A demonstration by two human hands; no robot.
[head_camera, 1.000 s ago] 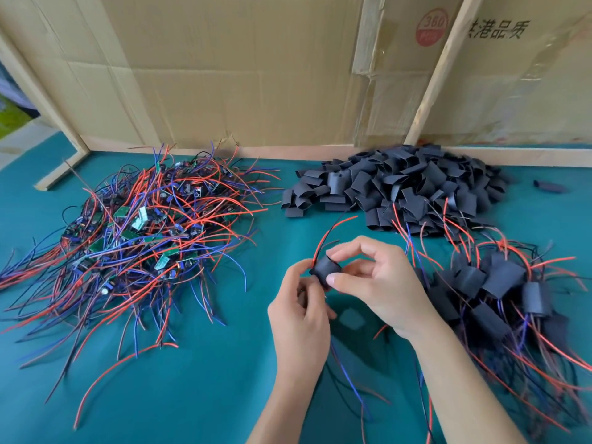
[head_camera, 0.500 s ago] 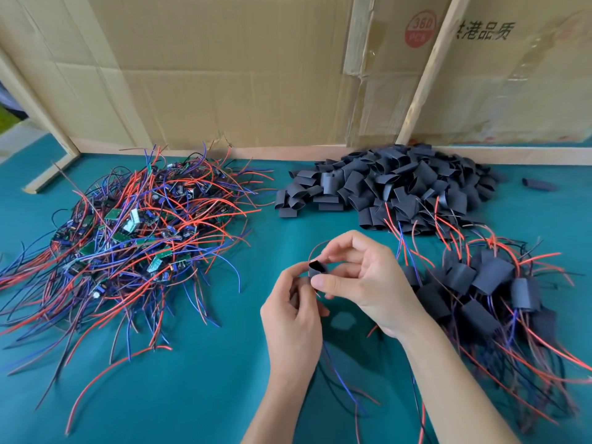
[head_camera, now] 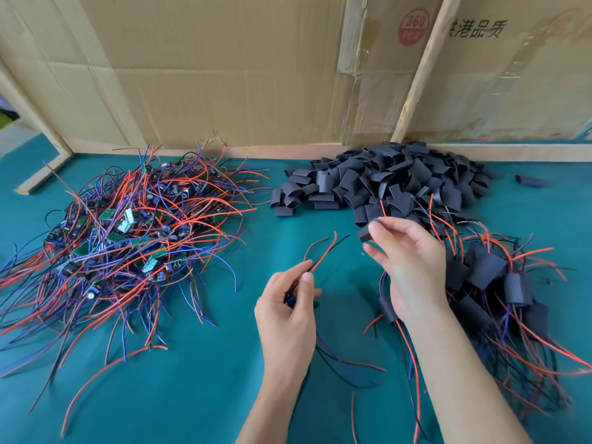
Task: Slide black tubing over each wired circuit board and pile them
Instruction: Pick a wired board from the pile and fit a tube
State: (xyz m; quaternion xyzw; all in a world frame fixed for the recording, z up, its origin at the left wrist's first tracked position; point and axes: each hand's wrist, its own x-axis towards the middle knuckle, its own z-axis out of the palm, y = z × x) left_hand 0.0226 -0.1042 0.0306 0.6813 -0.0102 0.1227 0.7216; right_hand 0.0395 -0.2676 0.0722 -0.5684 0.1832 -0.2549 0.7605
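Observation:
My left hand (head_camera: 288,310) grips a small wired circuit board, mostly hidden in the fingers; its red and black wires (head_camera: 323,254) stick up between thumb and forefinger, and blue and black wires trail below the palm. My right hand (head_camera: 408,267) pinches a short piece of black tubing (head_camera: 365,233) up and to the right of those wire tips, apart from them. A heap of bare wired boards (head_camera: 128,238) lies at the left. Loose tubing pieces (head_camera: 390,181) are heaped at the back. Sleeved boards (head_camera: 499,283) are piled at the right.
The work surface is a teal cloth (head_camera: 198,379). Cardboard sheets (head_camera: 224,68) and a wooden strip (head_camera: 423,68) stand as a wall behind the heaps. One stray tubing piece (head_camera: 530,181) lies at the far right. Long wires from the sleeved pile spread under my right forearm.
My hands have come apart. The right hand has lifted the tubing piece away up and right, and the left hand has dropped a little with the board, its wires now showing free.

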